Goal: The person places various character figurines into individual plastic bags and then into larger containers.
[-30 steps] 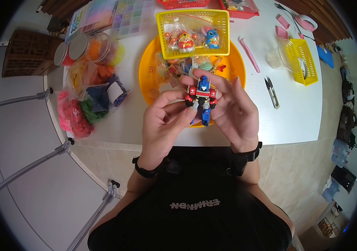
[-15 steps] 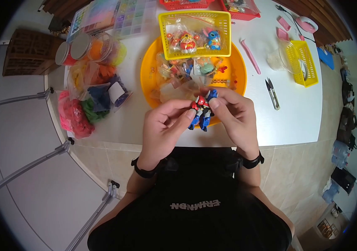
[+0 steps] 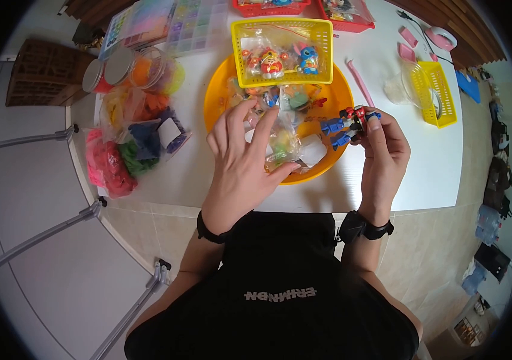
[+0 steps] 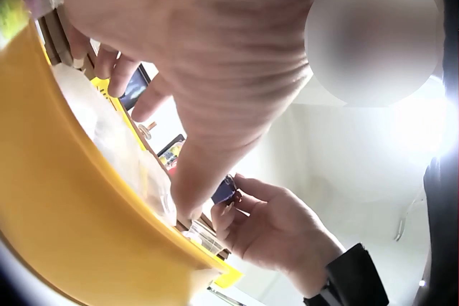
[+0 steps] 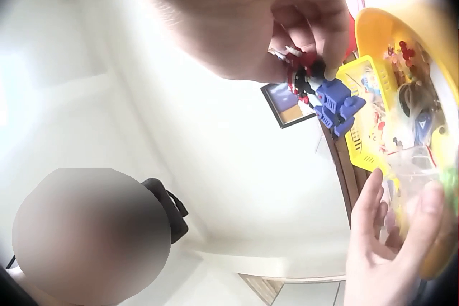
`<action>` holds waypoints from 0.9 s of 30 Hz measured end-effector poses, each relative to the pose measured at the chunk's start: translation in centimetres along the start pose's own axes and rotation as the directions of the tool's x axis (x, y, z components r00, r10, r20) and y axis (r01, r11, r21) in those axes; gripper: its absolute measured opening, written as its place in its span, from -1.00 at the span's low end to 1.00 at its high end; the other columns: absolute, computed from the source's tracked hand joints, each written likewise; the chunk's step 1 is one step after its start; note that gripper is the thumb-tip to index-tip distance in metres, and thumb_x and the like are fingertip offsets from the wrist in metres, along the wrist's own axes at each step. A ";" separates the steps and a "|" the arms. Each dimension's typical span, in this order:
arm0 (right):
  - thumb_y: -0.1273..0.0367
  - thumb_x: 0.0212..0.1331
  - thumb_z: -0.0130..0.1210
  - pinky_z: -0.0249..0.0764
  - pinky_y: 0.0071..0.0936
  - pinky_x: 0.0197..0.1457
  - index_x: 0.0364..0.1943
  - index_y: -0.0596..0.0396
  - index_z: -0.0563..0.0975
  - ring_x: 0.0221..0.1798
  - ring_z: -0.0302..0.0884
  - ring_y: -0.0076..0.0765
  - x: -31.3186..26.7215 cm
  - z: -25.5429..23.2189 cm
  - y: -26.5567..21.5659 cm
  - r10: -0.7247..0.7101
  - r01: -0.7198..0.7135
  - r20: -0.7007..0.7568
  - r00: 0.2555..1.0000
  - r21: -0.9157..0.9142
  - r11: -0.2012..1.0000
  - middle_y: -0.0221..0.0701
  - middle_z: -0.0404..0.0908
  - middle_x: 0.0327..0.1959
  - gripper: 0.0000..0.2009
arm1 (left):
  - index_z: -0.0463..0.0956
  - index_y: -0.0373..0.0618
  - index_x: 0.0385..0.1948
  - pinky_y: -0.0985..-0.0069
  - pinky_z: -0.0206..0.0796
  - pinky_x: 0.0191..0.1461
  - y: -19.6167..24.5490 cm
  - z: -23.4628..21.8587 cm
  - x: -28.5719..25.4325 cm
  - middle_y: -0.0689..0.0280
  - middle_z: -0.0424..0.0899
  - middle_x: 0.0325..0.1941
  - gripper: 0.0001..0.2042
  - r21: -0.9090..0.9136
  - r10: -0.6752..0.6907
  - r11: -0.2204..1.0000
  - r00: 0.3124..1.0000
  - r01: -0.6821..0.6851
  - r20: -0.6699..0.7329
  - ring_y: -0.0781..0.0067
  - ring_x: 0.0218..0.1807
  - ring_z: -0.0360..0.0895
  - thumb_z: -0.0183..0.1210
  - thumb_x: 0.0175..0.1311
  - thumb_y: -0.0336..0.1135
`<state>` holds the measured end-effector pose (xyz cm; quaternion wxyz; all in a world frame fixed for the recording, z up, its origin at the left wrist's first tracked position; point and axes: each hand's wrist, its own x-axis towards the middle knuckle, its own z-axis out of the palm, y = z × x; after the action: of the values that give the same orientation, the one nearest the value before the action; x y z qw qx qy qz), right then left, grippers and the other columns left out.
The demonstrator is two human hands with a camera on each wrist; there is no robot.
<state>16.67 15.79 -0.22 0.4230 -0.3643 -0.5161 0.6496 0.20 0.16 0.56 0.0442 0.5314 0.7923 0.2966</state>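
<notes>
Toy fig. (image 3: pixel 355 115) has shifted R; I note R hand (image 3: pixel 382 157) pinching it crosswise, legs twd bowl (image 3: pixel 341 95), L hand (image 3: pixel 238 159) apart, fingers spread.

Bright, even light fills the head view, with a soft shadow on the tabletop (image 3: pixel 412 186) near its front edge; dark, curved borders bend the surroundings. Both wrist views show white glare at one side, washed-out walls (image 5: pixel 215 134) and soft, slightly blurred detail.

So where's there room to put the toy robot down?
Right of the right hand, below the small yellow basket, the white table is bare. So is a strip between the coloured bags and the orange bowl. It's crowded inside the bowl and around the jars.
</notes>
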 end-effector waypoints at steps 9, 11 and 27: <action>0.48 0.36 0.22 0.68 -0.50 -0.14 -0.05 0.28 0.59 -0.24 0.69 -0.52 -0.6 0.9 0.3 0.117 -0.116 0.037 0.992 -0.006 0.993 -0.35 0.72 -0.24 -0.83 | 0.47 -0.02 0.15 0.03 0.01 0.36 -0.3 1.1 0.4 0.14 0.25 0.39 -0.26 0.000 0.035 0.999 0.999 -0.035 -0.005 0.05 0.34 0.26 0.60 -0.18 -0.18; 0.49 0.35 0.23 0.67 -0.52 -0.15 -0.06 0.28 0.59 -0.26 0.66 -0.55 -0.7 1.1 0.3 0.124 -0.123 0.071 0.990 -0.010 0.992 -0.35 0.72 -0.24 -0.83 | 0.47 -0.03 0.14 0.04 0.03 0.35 -0.5 1.0 0.3 0.14 0.27 0.37 -0.28 -0.062 0.054 0.997 0.998 -0.056 -0.042 0.06 0.34 0.27 0.60 -0.17 -0.18; 0.51 0.30 0.28 0.52 -0.62 -0.03 -0.13 0.23 0.59 -0.19 0.59 -0.63 -1.6 2.4 -0.9 0.055 -0.041 0.249 0.967 -0.061 0.997 -0.46 0.68 -0.28 -0.86 | 0.38 -0.24 0.21 0.18 0.46 0.07 -1.5 2.1 -1.4 0.07 0.64 -0.02 -0.24 -0.346 0.081 0.932 0.991 -0.113 -0.105 0.05 -0.02 0.63 0.60 -0.01 -0.15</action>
<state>15.23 13.50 1.19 0.3284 -0.3033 -0.5742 0.6860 0.37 -0.53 -2.31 0.0882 0.5396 0.7007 0.4583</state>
